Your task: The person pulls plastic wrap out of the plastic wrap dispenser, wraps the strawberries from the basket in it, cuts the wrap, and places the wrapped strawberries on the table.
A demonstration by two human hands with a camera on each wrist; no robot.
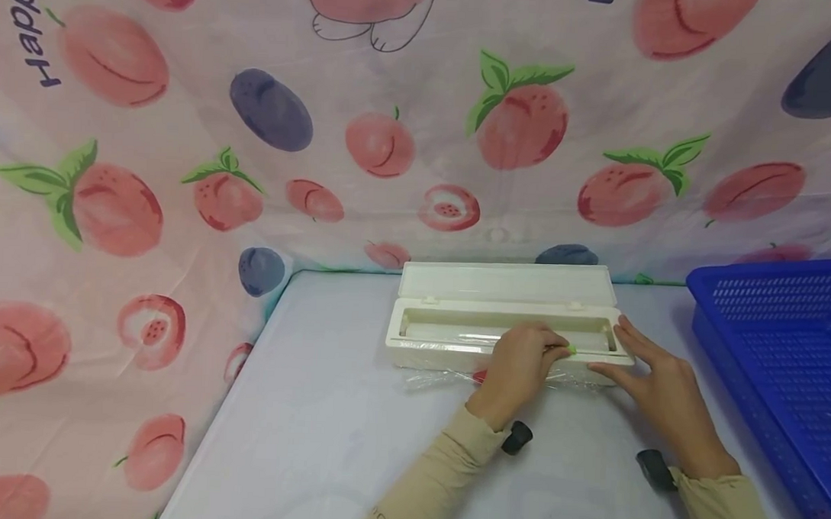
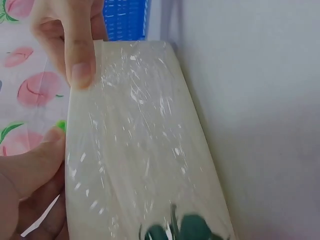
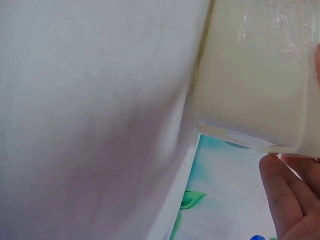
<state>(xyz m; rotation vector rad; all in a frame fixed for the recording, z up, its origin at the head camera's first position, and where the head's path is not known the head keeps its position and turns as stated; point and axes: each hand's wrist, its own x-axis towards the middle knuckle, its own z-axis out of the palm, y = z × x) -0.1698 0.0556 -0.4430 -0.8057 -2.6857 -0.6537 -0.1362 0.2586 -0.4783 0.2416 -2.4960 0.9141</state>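
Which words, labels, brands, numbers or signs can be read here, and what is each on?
"Happ", running off the top edge: fruit-patterned cloth.
Partial letter, top right: same cloth, cut off, unreadable.
Small lettering: left sleeve, too small to read.
White box: no readable text.

Tabletop work spot, room type unclear, white table [image 1: 300, 423], peach-print cloth [image 1: 442, 85] behind, blue plastic basket [image 1: 741, 378]

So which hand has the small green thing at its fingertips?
The left hand, pinching the small green thing; the right hand holds the white box by its right end.
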